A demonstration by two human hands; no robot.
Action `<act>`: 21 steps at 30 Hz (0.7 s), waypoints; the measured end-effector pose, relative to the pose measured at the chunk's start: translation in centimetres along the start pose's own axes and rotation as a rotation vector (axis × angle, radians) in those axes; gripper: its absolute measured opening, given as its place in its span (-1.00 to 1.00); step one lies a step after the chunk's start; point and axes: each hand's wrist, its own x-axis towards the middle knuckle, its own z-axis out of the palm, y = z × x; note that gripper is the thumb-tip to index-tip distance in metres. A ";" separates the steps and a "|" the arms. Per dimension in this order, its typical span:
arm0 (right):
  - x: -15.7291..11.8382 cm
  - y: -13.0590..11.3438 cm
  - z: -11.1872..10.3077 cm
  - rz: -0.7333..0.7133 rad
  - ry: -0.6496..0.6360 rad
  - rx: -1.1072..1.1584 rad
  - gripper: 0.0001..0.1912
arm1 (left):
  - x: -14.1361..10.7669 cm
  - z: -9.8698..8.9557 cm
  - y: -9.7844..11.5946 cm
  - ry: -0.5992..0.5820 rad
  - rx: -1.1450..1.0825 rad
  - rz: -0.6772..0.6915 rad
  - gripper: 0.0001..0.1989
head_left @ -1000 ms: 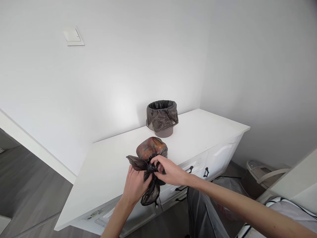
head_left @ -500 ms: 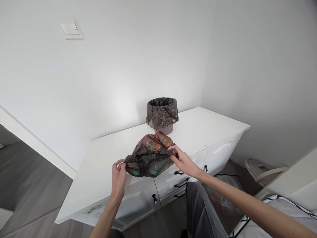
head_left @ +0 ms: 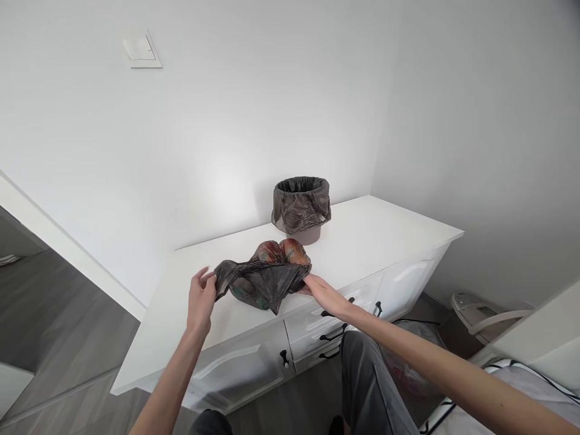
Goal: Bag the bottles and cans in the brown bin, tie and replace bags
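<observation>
A dark, thin plastic bag (head_left: 267,281) with orange-red and greenish packages showing through it lies near the front edge of the white cabinet top (head_left: 362,241). My left hand (head_left: 202,296) pinches the bag's left end and pulls it out sideways. At the bag's right side is my right hand (head_left: 315,287), its fingers mostly hidden under or inside the plastic. Behind the bag stands a round bin (head_left: 309,234), lined with another dark bag (head_left: 301,211) folded over its rim.
A light switch (head_left: 142,51) is on the wall at the back left. Drawers and doors with black handles (head_left: 333,332) face me below the top. On the floor at right are a beige-lidded appliance (head_left: 475,314) and a clear plastic bag (head_left: 412,335).
My left hand has moved left and slightly up, stretching the bag's end. My right hand has shifted a little left, and its fingers have gone out of sight at the bag.
</observation>
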 end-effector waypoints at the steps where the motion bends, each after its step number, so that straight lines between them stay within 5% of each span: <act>1: -0.1 -0.3 0.2 0.017 -0.036 0.036 -0.39 | -0.4 -0.1 0.7 0.073 0.037 0.091 -0.55; 4: -0.5 -0.7 0.6 0.015 -0.076 0.038 -0.38 | -3.0 0.0 2.4 0.190 0.210 0.501 -0.63; 9: -1.8 -0.4 0.5 -0.181 -0.059 -0.328 -0.62 | -6.4 1.1 2.2 -0.134 0.486 1.001 -0.66; 13: -2.8 0.0 0.0 -0.375 -0.022 -0.666 -0.82 | -7.5 1.3 0.2 -0.266 0.568 1.076 -0.74; 17: -3.0 1.2 -0.9 -0.429 -0.079 -0.682 -0.75 | -8.4 0.4 -1.3 -0.491 0.484 1.093 -0.74; 21: -2.3 3.1 -1.4 -0.431 -0.083 -0.671 -0.70 | -8.3 -0.5 -2.3 -0.696 0.399 0.936 -0.73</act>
